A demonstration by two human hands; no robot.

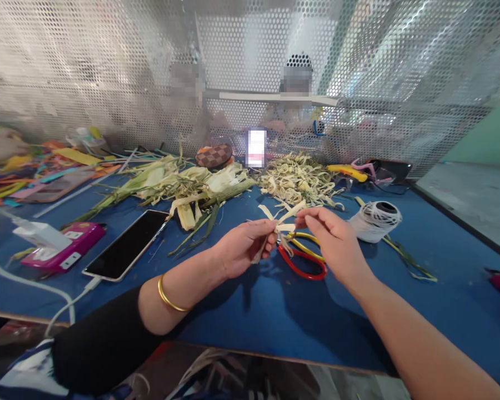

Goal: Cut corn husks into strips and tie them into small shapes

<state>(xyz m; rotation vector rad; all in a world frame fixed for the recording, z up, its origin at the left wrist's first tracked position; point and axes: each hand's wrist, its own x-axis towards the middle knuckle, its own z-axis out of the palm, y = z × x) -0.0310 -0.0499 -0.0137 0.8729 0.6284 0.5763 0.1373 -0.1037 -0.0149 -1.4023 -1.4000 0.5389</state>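
Between thumb and fingers, my left hand [252, 241] pinches a small bunch of pale corn husk strips [284, 226] whose ends fan outward. My right hand [331, 236] is at the right side of the bunch, fingers bent together at the tip of one strip. Below the hands lie scissors [304, 273] with red and yellow handles; their blades are mostly hidden. A spool of white thread [374, 221] stands just right of my right hand. Farther back sits a pile of cut husk strips [298, 180], with whole green-and-cream husks [170, 180] to its left.
A phone [127, 244] on a charging cable and a purple power strip [62, 250] lie at left. Behind are a checked pouch [214, 156], a yellow-handled tool [346, 173] and glasses [373, 171]. A perforated metal screen [241, 61] closes the back. Another person's hand [4, 145] is at far left.
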